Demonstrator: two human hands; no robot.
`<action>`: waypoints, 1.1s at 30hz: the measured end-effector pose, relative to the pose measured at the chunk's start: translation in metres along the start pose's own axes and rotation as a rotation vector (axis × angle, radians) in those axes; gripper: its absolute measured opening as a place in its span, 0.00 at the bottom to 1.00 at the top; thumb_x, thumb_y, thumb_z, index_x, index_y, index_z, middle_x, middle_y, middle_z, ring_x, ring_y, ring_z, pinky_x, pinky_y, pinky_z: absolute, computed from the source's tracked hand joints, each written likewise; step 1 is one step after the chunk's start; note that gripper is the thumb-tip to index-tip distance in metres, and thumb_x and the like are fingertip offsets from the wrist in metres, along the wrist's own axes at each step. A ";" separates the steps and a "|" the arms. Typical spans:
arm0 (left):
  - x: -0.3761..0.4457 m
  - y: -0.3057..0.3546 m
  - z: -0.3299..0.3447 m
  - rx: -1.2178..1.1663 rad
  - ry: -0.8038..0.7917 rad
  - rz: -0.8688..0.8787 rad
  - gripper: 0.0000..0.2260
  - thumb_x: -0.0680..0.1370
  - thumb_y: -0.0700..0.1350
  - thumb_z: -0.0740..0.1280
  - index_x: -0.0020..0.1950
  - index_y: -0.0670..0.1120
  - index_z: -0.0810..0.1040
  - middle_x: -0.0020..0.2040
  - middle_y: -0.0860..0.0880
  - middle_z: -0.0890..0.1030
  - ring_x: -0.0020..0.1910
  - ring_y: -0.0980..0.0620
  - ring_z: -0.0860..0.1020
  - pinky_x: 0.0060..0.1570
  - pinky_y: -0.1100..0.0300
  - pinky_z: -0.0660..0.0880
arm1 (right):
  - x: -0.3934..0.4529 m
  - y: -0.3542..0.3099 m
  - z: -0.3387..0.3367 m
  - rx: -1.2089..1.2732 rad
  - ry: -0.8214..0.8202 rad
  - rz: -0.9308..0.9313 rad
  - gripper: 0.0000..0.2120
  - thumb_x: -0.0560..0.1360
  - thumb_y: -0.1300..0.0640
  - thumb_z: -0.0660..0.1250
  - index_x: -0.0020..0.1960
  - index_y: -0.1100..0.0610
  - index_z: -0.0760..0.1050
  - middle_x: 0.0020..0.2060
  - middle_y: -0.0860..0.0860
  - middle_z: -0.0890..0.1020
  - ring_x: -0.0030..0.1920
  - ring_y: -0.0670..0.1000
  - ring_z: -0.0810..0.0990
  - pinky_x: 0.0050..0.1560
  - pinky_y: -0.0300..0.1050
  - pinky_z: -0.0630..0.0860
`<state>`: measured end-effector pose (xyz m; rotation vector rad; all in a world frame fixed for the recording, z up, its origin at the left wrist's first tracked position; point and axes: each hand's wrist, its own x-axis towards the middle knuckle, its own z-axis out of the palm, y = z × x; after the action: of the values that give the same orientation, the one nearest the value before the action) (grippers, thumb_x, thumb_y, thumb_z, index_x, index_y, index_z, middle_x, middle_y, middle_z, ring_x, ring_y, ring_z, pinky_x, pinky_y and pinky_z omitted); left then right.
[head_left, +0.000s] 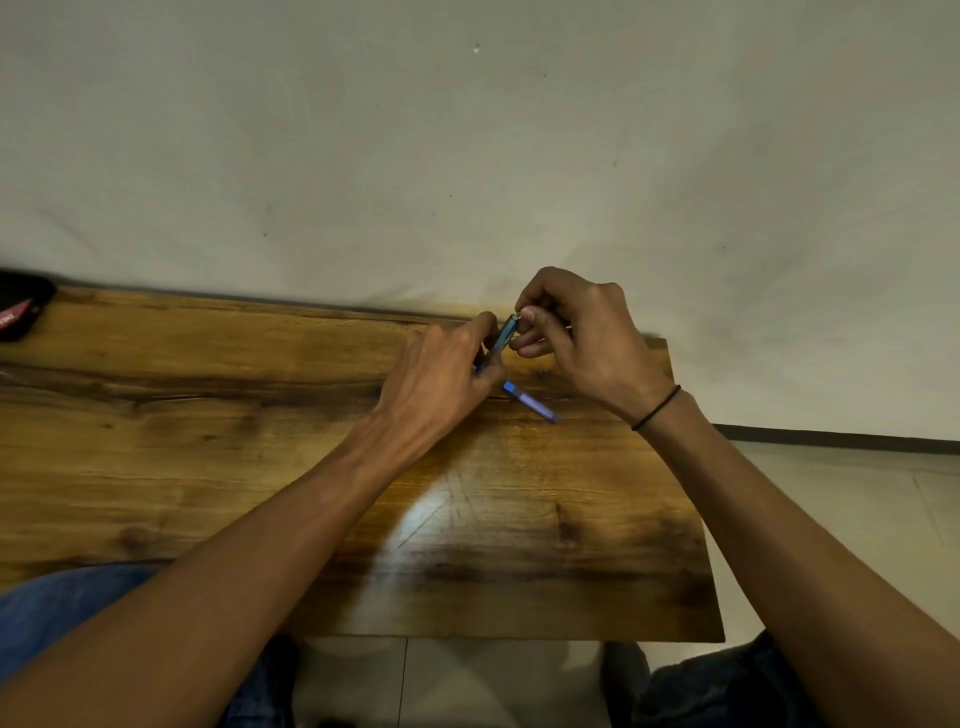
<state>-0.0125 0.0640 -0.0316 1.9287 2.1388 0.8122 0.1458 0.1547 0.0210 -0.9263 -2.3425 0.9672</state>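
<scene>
Denim knees (62, 613) below near edge of table (208, 467). Forearms crossing that near edge, converging toward far right corner of table. Blue pen part (530, 401) flat on table top near far right corner, just under both hands, apparently touching neither. Left hand (441, 384) above table, fingers curled round lower barrel of pen (503, 338). Pen tilted and raised off table, upper end toward far edge. Right hand (587, 338) above far right corner of table, thumb and forefinger pinching top end of pen, remaining fingers curled. Thin black band (657, 408) on right wrist. Black pouch (21, 306) with red marking at far left end of table, partly cut off by frame. Pale wall (467, 156) directly behind far edge of table.
</scene>
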 end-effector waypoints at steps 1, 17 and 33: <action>0.000 0.000 0.000 0.002 -0.003 -0.001 0.09 0.81 0.48 0.69 0.59 0.47 0.79 0.42 0.49 0.85 0.36 0.49 0.82 0.35 0.56 0.73 | 0.000 0.000 0.000 0.005 0.003 0.005 0.04 0.85 0.66 0.64 0.53 0.64 0.76 0.42 0.56 0.84 0.40 0.46 0.89 0.43 0.43 0.87; -0.004 0.003 0.003 0.143 -0.071 0.051 0.07 0.83 0.47 0.67 0.59 0.46 0.78 0.40 0.51 0.78 0.34 0.51 0.71 0.37 0.56 0.65 | 0.004 -0.003 -0.012 -0.438 -0.193 -0.029 0.04 0.85 0.64 0.64 0.51 0.60 0.76 0.42 0.56 0.84 0.40 0.54 0.86 0.43 0.54 0.85; -0.003 0.004 0.001 0.142 -0.093 0.034 0.10 0.85 0.46 0.63 0.63 0.45 0.77 0.48 0.46 0.84 0.37 0.51 0.73 0.38 0.56 0.67 | -0.002 -0.005 0.000 -0.528 -0.104 -0.064 0.08 0.79 0.69 0.70 0.50 0.58 0.76 0.42 0.52 0.82 0.38 0.52 0.84 0.41 0.53 0.85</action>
<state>-0.0083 0.0612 -0.0316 2.0327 2.1681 0.5780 0.1450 0.1507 0.0239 -0.9955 -2.7597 0.3750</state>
